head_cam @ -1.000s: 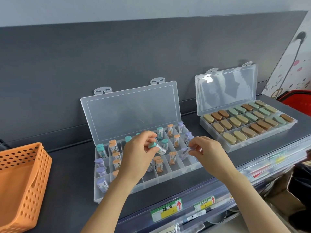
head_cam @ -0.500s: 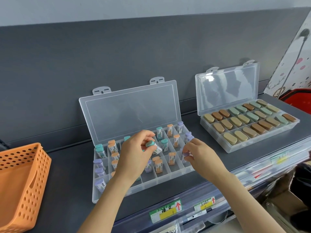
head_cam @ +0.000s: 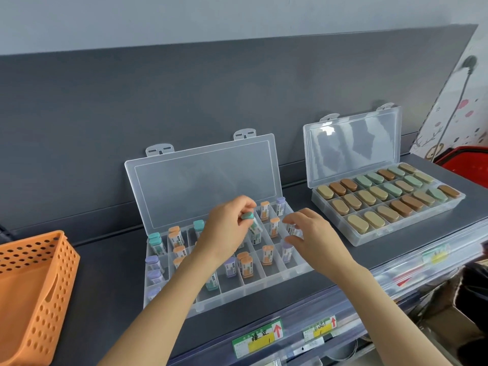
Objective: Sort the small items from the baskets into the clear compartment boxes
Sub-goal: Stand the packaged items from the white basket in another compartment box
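Note:
The left clear compartment box lies open with its lid leaning on the wall, and several small teal-, orange- and purple-capped cases stand in its cells. My left hand pinches a teal-capped case above the box's middle rows. Over the right-hand cells hovers my right hand, fingers loosely curled. Its thumb tip is beside a purple-capped case standing in a cell. Whether the thumb touches that case is unclear.
A second open clear box at the right is filled with several tan, brown and green oval items. An orange perforated basket sits at the left, a red basket at the far right. Labelled drawers run below the shelf edge.
The purple-capped case that my right hand pinched now stands in a right-hand cell, and the fingers have loosened. My left hand has lifted the teal-capped case slightly toward the back.

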